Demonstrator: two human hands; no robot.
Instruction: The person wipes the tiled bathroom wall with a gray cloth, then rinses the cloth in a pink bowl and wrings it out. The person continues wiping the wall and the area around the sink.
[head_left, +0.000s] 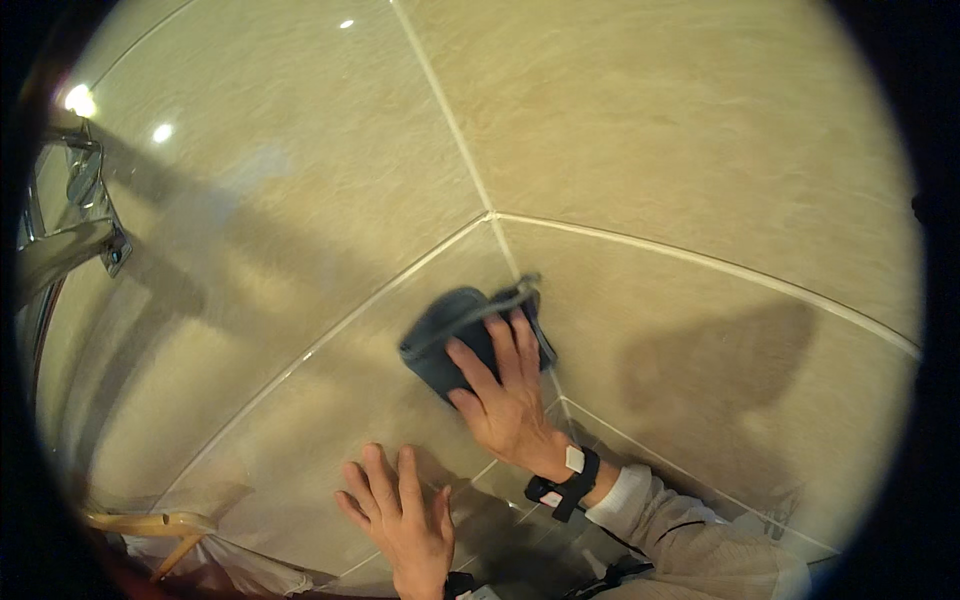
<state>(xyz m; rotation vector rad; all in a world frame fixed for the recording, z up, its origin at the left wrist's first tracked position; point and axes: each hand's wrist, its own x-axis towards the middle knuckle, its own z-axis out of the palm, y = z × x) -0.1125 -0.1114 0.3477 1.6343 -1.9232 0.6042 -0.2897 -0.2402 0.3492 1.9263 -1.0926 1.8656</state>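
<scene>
My right hand (510, 405) presses a folded dark grey-blue cloth (442, 341) flat against beige, glossy tiles, where two tiled wall faces meet in a corner. Its fingers lie spread over the cloth, which is slightly blurred. Lower and to the left, my left hand (401, 517) has its fingers apart and holds nothing. It is over the left wall tile (300, 442); whether the palm touches the tile I cannot tell. A black strap (577, 487) with a small white piece circles the right wrist.
Chrome metal fittings (90, 240) stick out from the wall at the far left. At lower left is a light wooden frame piece (154, 523) beside whitish translucent sheeting (225, 566). Pale grout lines (405, 274) run between the tiles. Darker floor tiles (495, 517) show below my hands.
</scene>
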